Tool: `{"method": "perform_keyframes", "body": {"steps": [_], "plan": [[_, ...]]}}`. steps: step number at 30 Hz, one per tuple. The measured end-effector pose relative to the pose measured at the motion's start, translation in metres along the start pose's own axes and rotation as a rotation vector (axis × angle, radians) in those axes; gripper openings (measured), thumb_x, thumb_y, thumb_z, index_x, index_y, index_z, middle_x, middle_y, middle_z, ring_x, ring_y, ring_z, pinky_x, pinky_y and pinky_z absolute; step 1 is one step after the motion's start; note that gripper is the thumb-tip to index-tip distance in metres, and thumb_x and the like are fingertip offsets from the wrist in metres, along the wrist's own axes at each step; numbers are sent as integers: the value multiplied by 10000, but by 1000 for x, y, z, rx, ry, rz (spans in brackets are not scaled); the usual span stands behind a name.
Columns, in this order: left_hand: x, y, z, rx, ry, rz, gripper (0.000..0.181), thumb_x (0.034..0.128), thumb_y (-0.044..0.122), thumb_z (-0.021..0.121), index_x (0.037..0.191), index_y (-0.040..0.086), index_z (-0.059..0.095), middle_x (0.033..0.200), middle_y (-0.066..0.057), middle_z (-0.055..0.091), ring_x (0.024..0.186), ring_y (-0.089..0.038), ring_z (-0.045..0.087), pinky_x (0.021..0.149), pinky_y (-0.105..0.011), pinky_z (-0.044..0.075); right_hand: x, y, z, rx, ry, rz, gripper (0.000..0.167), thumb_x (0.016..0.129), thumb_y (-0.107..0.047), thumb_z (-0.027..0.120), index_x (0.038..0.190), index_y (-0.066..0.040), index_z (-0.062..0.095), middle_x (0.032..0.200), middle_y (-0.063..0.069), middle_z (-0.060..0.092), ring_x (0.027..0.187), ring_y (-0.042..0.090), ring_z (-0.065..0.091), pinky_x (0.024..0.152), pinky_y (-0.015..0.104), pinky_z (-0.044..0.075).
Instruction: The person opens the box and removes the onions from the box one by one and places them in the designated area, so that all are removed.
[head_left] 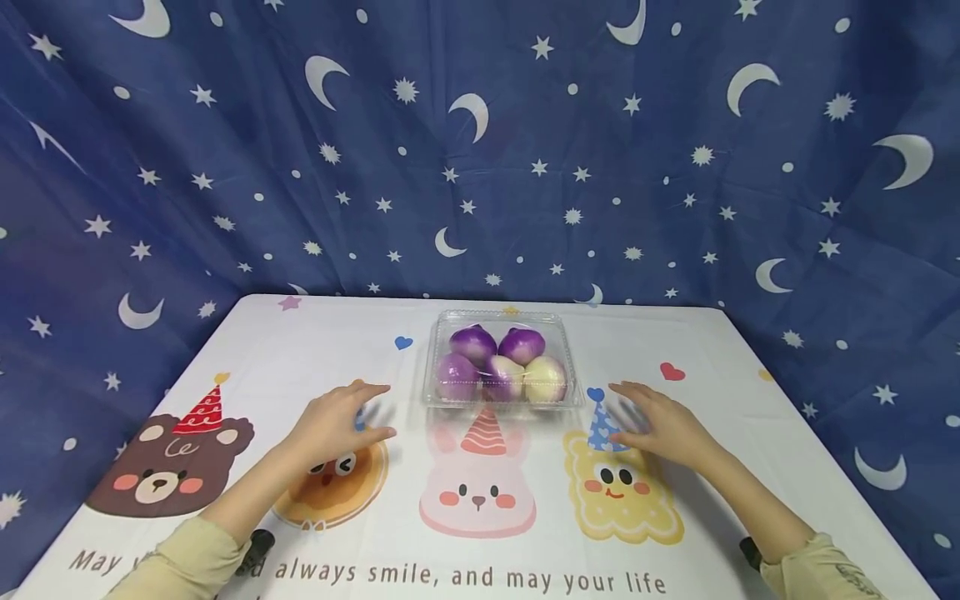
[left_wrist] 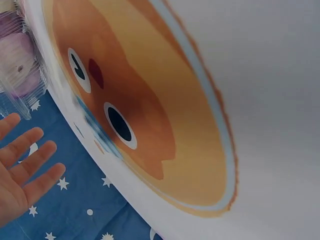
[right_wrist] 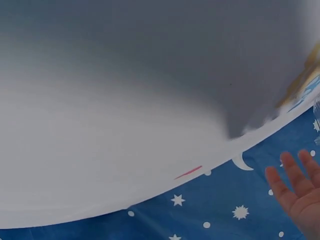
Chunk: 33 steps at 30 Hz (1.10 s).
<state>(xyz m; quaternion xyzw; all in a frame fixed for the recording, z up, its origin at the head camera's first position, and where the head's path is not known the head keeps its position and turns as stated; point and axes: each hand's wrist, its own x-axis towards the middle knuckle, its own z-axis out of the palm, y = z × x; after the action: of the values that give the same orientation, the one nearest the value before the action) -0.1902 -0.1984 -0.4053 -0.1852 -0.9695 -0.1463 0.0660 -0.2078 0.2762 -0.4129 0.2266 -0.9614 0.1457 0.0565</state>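
Note:
A clear plastic clamshell box stands closed near the far middle of the table. Inside it sit several round, purple-and-white bulbs that look like onions, some with a pointed tip. My left hand is held to the left of the box, apart from it, fingers extended and thumb spread. On the other side, my right hand is held likewise, touching nothing. The left wrist view shows spread fingers of the left hand near the box. Straight fingers of the right hand appear in the right wrist view.
A white tablecloth printed with a bear, a rabbit, other cartoon figures and lettering covers the table. Behind and at both sides hangs a blue curtain with moons and stars. Dark bands show beneath both forearms.

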Motion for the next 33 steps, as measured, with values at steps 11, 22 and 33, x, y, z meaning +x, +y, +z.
{"method": "perform_keyframes", "body": {"steps": [11,22,33], "plan": [[5,2,2,-58,28,47,398,830,298,706,1168,95,661,1032,-109,711,760,-205,628,647,-366,497,4,-4,2,105,58,59,450,852,-207,687,1248,-24,578,1204,192,635,1086,375,610,904,523,491],[8,6,1,-239,47,-16,320,871,245,669,1149,87,680,1086,-82,704,967,-273,641,771,-413,516,12,-22,-5,121,267,43,304,875,-138,645,1153,-15,624,1005,176,703,931,339,658,783,495,536],[7,14,-1,-413,157,-57,307,898,187,640,1171,46,656,1112,-136,692,995,-287,646,859,-457,531,20,-41,-7,171,447,-25,258,841,-58,670,1095,-15,657,1008,143,710,909,301,667,788,476,544]]}}
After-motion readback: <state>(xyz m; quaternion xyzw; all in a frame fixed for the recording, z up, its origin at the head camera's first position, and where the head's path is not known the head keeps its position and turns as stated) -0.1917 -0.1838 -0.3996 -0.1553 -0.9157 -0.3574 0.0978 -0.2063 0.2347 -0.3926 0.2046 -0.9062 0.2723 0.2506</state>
